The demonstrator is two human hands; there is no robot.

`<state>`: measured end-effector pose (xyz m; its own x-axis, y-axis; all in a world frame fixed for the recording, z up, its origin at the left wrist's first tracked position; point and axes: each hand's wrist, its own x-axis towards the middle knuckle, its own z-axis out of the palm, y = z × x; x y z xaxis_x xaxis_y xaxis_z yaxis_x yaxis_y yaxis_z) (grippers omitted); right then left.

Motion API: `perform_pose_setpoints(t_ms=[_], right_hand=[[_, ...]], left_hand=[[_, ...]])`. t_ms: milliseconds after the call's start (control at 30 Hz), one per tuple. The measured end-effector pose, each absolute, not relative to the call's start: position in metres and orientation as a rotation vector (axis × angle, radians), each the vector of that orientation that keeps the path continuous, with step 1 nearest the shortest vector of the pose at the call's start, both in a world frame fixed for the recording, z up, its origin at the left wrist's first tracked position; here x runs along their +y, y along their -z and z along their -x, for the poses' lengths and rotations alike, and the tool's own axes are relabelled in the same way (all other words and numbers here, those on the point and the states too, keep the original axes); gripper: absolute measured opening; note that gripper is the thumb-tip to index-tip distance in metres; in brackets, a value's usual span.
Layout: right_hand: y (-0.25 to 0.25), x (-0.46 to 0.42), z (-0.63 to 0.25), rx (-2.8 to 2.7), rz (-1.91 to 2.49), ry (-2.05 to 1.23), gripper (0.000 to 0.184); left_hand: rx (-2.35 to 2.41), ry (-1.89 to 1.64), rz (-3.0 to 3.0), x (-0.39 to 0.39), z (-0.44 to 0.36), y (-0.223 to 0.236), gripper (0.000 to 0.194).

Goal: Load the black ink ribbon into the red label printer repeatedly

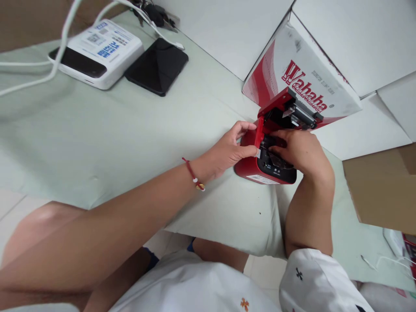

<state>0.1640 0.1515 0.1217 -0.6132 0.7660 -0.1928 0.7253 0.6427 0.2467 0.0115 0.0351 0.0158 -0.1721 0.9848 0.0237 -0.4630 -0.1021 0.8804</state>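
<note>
A red and black label printer (248, 169) stands on the cloth-covered table with its lid (276, 103) raised. A dark roller shows on the underside of that lid. My left hand (231, 148) holds the printer's left side, thumb on the near top edge and fingers around the far part of the rim. By the thumb tip is a small pale piece, perhaps paper. My right hand (303, 149) reaches down into the opened compartment with its fingers bent together. What those fingers hold, if anything, is hidden inside. A white label (264, 179) is on the printer's front.
Behind the printer stands a white and red Wahaha carton (312, 80) against white boxes. A black phone (157, 67), a white device (97, 50) with a cable (61, 52), and keys (156, 15) lie at the far left. A brown cardboard box (383, 186) is on the right.
</note>
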Motion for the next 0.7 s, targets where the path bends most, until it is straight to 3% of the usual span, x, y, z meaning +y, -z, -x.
perform_pose_setpoints(t_ms=[233,567,700], right_hand=[[-0.115,0.150,-0.165,2.611,-1.163,-0.359,0.044],[-0.142,0.136,-0.172,2.730,-1.353,0.039,0.037],[-0.138,0.136,-0.170,2.732,-1.260,-0.041,0.043]], left_hand=[[0.905,-1.583,-0.798,0.036,-0.012,-0.016,0.055],[0.923,-1.566,-0.799,0.035,-0.011,-0.015,0.053],[0.927,-1.577,-0.822,0.036,-0.011,-0.014,0.052]])
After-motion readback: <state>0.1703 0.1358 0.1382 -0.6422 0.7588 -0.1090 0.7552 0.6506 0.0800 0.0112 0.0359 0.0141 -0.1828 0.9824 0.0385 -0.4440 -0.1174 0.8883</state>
